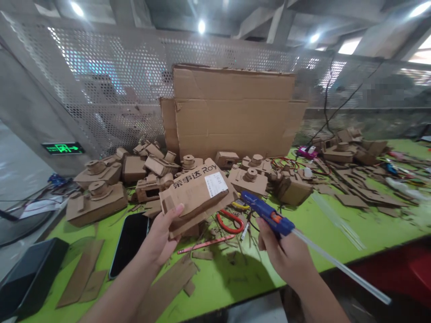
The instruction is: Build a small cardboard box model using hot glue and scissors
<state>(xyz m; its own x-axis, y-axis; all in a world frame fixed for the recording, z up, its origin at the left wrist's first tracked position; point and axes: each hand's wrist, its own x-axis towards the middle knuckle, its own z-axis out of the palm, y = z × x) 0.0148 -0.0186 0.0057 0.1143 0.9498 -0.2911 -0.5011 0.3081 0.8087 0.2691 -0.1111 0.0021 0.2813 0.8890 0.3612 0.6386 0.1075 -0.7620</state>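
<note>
In my left hand (166,235) is a folded cardboard piece (191,197) with dark printed lettering and a white label, gripped at its lower left edge, thumb on top. My right hand (288,253) is wrapped round a blue hot glue gun (267,213); a long clear glue stick (343,267) sticks out of its back end. The gun's front end points left, close to the right edge of the cardboard piece; whether they touch I cannot tell. Below lie a pink pencil-like strip (206,244) and a red-handled tool (230,224) on the green table (245,278).
Several cardboard camera models (97,202) line the table's back. Large cardboard sheets (235,116) lean on the perforated metal screen (117,63). A phone (129,244) and a dark box (32,273) lie left. Glue sticks (336,220) and cardboard scraps (363,188) lie right.
</note>
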